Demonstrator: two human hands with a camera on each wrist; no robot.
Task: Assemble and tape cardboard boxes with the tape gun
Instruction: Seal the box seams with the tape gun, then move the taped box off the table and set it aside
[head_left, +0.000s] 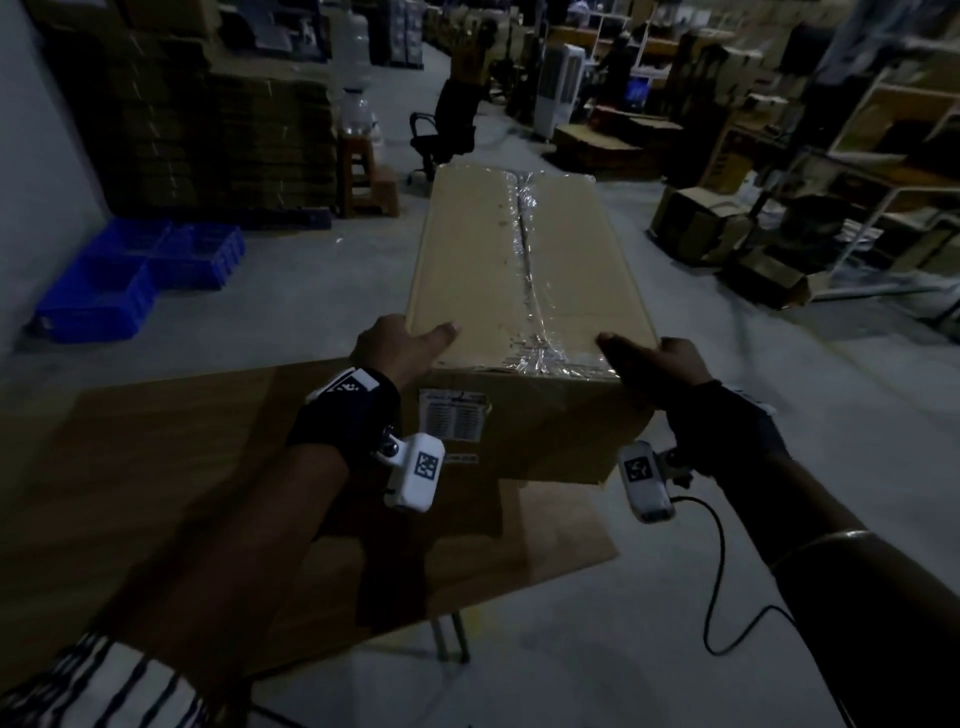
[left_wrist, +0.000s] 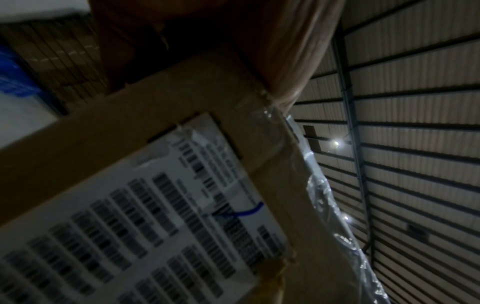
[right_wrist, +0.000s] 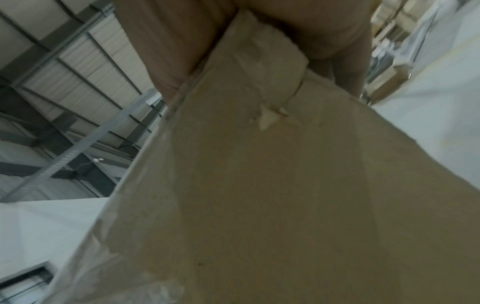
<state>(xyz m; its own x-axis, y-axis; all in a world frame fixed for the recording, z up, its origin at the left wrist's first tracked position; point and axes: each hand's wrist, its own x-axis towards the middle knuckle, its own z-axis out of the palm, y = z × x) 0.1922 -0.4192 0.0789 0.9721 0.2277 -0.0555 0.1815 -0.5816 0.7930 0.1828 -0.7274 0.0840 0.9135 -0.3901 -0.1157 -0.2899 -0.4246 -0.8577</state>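
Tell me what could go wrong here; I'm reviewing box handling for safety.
Both hands, left hand and right hand, hold only the near corners of the long cardboard box, so its far end may sag or swing. The wrinkled tape along the seam might peel. The flat cardboard sheet underneath could slide.

Taped cardboard box (head_left: 483, 270), left hand (head_left: 400, 345) and right hand (head_left: 657, 364) gripping its near corners

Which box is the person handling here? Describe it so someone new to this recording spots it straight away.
Start at the flat cardboard sheet in the foreground; the long cardboard box stretches away from it down the aisle. The left hand and right hand grip its near corners. Unlike other cartons around, it has shiny clear tape along its top seam and a white barcode label on its near end.
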